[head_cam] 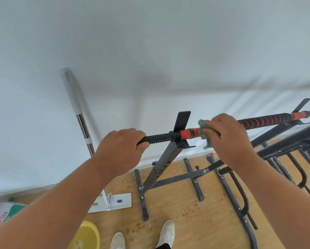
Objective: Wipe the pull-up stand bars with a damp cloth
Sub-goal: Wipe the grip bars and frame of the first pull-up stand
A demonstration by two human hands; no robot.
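Wood floor (177, 203), white wall (150, 51); L hand (122, 148) grips bar (264, 121), R hand (228, 139) clamps cloth (202, 126).

A plain white wall (150, 51) fills the upper view, carrying soft shadows. A pale baseboard (33, 190) joins it to a light wood-grain floor (177, 203) marked with small brown spots. A flat mop (113, 202) with a metal handle leans against the wall. A yellow basin (86, 236) and a printed bag (1, 212) sit at lower left.
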